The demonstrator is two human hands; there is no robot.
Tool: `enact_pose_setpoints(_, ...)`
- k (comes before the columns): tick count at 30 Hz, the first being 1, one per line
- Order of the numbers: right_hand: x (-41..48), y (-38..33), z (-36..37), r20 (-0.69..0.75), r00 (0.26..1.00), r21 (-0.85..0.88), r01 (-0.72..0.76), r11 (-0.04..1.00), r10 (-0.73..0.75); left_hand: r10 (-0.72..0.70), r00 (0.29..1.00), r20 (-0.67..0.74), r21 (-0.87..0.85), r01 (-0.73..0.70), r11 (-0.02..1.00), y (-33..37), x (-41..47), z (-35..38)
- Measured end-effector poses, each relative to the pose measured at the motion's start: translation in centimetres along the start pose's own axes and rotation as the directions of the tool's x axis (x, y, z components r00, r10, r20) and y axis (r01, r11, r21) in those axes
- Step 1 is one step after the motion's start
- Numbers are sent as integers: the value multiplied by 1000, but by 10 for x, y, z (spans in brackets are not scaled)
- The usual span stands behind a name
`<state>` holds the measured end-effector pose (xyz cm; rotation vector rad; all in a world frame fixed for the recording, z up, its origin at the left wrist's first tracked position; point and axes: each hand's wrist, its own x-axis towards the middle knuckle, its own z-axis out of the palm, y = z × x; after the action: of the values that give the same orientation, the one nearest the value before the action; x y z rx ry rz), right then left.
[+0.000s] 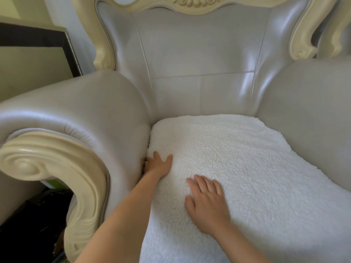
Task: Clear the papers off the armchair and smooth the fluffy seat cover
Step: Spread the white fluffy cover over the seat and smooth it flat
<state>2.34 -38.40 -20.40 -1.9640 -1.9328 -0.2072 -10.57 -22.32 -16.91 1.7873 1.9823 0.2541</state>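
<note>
Both hands flat on the cover (237,168), grasping nothing; no papers in sight.
Soft, light, apt to bunch: left hand (157,166) tucked against the armrest (85,111), right hand (206,202) beside it, palm down; best pressed and stroked outward.

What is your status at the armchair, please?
Left hand tucking fluffy seat cover edge at armrest. Right hand flat on it. No papers visible.

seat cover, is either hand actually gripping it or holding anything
Nothing is held. The right hand lies flat on the seat cover; the left hand presses its edge by the armrest.
</note>
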Motion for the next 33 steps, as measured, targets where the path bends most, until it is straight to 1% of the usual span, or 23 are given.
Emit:
enact_pose_setpoints(2, 2, -1, -1, 11, 1000, -3, -6, 1000, 6, 22, 1000, -19, 49, -21, 999, -1, -10, 2)
enact_pose_setpoints(6, 0, -1, 0, 41, 999, -25, -4, 1000, 5, 34, 999, 24, 136, -37, 990, -6, -31, 5)
enact_pose_setpoints(12, 1, 0, -8, 108, 993, 58, 42, 997, -48, 78, 997, 23, 50, -79, 996, -13, -38, 6)
enact_pose_setpoints(15, 1, -1, -11, 140, 990, 42, 30, 999, -35, 124, 992, -8, 29, -123, 992, -21, -49, 11)
enact_pose_setpoints(20, -1, -2, -11, 149, 988, 21, 27, 999, -30, 141, 990, -1, 113, -140, 984, -27, -76, 17)
enact_pose_setpoints(26, -1, -2, -12, 140, 989, 39, 33, 999, -38, 168, 985, -31, 103, -164, 981, -32, -97, 20)
enact_pose_setpoints(33, -1, -3, -13, 167, 986, 19, 22, 1000, -25, 237, 955, -179, 123, -217, 968, -51, -129, 37)
